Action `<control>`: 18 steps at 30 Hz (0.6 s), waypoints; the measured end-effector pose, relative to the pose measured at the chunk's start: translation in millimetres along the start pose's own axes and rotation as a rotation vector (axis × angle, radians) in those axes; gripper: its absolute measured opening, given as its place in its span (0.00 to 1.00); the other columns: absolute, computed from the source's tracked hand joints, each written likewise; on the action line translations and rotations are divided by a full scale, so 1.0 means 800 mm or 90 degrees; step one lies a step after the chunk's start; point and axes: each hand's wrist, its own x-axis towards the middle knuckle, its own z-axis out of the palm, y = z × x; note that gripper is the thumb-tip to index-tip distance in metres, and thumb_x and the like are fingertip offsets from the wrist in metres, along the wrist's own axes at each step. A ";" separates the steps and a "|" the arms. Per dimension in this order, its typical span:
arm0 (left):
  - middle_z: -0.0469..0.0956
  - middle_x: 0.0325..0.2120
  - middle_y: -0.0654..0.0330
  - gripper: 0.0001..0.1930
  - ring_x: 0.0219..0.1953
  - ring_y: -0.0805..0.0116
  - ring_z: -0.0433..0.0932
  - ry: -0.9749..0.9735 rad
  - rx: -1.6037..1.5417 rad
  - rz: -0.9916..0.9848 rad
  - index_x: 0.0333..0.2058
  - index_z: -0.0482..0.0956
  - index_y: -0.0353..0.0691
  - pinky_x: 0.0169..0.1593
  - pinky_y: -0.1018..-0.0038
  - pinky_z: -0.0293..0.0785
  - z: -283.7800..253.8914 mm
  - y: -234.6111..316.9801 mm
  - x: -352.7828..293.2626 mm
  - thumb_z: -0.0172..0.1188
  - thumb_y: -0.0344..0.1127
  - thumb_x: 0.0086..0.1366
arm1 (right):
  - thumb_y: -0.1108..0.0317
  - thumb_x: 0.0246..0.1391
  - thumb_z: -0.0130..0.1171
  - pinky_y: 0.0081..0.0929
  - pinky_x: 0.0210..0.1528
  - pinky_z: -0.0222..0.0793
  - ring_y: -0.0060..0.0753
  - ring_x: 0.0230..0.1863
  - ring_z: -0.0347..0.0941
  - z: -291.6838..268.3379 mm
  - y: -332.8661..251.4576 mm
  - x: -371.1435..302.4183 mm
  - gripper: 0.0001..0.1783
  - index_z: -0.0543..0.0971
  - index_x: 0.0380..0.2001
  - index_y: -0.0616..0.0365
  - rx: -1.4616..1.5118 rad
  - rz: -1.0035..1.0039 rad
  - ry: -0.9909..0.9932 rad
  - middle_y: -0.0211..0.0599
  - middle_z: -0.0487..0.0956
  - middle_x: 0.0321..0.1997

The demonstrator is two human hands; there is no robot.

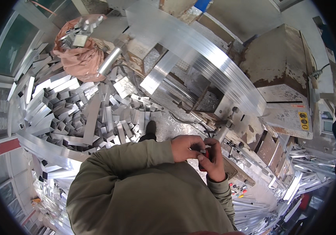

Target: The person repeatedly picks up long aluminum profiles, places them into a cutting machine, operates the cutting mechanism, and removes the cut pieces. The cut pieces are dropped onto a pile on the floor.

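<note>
Both my hands meet in front of my chest, beside the saw-like machine. Curled fingers of my right hand (216,164) grip a small red and black object (205,156) that looks like a tape measure. My left hand (184,148) closes its fingertips on the metal end of the same object. Much of it is hidden behind my fingers, so its full shape does not show.
Long aluminium profiles (211,58) lie across the machine bed ahead. A worn metal housing (279,58) stands to the right. Cut aluminium pieces (64,113) pile up at the left, near a pink sack (80,62). Coloured buttons (238,191) sit at lower right.
</note>
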 end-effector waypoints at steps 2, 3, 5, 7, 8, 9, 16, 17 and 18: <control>0.75 0.34 0.62 0.10 0.38 0.75 0.74 0.044 0.080 0.089 0.39 0.74 0.37 0.43 0.74 0.72 -0.009 -0.004 -0.007 0.63 0.27 0.59 | 0.72 0.49 0.63 0.17 0.30 0.63 0.18 0.30 0.65 0.000 0.001 0.009 0.29 0.61 0.53 0.59 -0.057 0.066 -0.060 0.33 0.69 0.34; 0.75 0.33 0.62 0.10 0.38 0.75 0.73 0.065 0.124 0.133 0.39 0.74 0.37 0.42 0.74 0.72 -0.013 0.003 -0.010 0.63 0.28 0.59 | 0.73 0.49 0.63 0.18 0.30 0.62 0.18 0.29 0.65 -0.008 0.005 0.013 0.29 0.62 0.52 0.59 -0.085 0.096 -0.089 0.33 0.69 0.34; 0.74 0.34 0.64 0.10 0.37 0.77 0.73 0.066 -0.057 0.068 0.39 0.73 0.38 0.41 0.76 0.71 -0.034 0.021 -0.025 0.63 0.28 0.59 | 0.75 0.48 0.62 0.21 0.22 0.61 0.21 0.24 0.65 -0.040 0.018 0.021 0.28 0.63 0.51 0.57 -0.294 -0.145 -0.082 0.34 0.68 0.35; 0.73 0.37 0.62 0.08 0.39 0.76 0.73 0.187 -0.028 0.186 0.39 0.73 0.38 0.42 0.75 0.72 -0.080 0.059 -0.040 0.59 0.28 0.62 | 0.77 0.52 0.55 0.20 0.17 0.56 0.17 0.18 0.61 -0.079 -0.011 0.014 0.20 0.65 0.48 0.56 -0.248 0.025 -0.036 0.27 0.66 0.23; 0.73 0.38 0.61 0.06 0.42 0.73 0.74 0.275 -0.183 0.141 0.40 0.73 0.38 0.45 0.73 0.74 -0.105 0.092 -0.050 0.56 0.31 0.65 | 0.76 0.56 0.54 0.19 0.16 0.54 0.15 0.16 0.60 -0.105 -0.014 0.010 0.14 0.67 0.45 0.58 -0.225 0.045 0.011 0.23 0.64 0.18; 0.73 0.39 0.60 0.09 0.44 0.69 0.74 0.339 -0.152 0.226 0.42 0.72 0.37 0.46 0.71 0.75 -0.140 0.102 -0.053 0.54 0.35 0.66 | 0.74 0.58 0.53 0.19 0.17 0.55 0.14 0.17 0.60 -0.137 -0.012 0.008 0.06 0.71 0.39 0.59 -0.240 0.032 0.031 0.24 0.67 0.19; 0.66 0.56 0.47 0.20 0.60 0.53 0.64 0.603 0.730 0.279 0.55 0.69 0.35 0.63 0.56 0.58 -0.242 0.106 0.016 0.49 0.31 0.64 | 0.64 0.61 0.51 0.19 0.19 0.58 0.17 0.17 0.64 -0.143 -0.116 0.092 0.14 0.74 0.24 0.61 -0.435 0.023 0.088 0.28 0.72 0.18; 0.64 0.58 0.47 0.21 0.62 0.52 0.61 0.562 0.847 0.271 0.56 0.68 0.36 0.65 0.54 0.54 -0.240 0.106 0.035 0.49 0.31 0.63 | 0.64 0.61 0.51 0.21 0.21 0.60 0.18 0.18 0.65 -0.148 -0.118 0.117 0.14 0.74 0.25 0.61 -0.439 -0.008 0.080 0.29 0.72 0.18; 0.62 0.60 0.47 0.23 0.64 0.51 0.58 0.523 0.965 0.255 0.57 0.67 0.36 0.67 0.53 0.50 -0.238 0.105 0.050 0.49 0.30 0.62 | 0.63 0.60 0.52 0.21 0.24 0.61 0.19 0.20 0.65 -0.122 -0.143 0.136 0.14 0.75 0.25 0.62 -0.415 0.003 0.062 0.29 0.72 0.18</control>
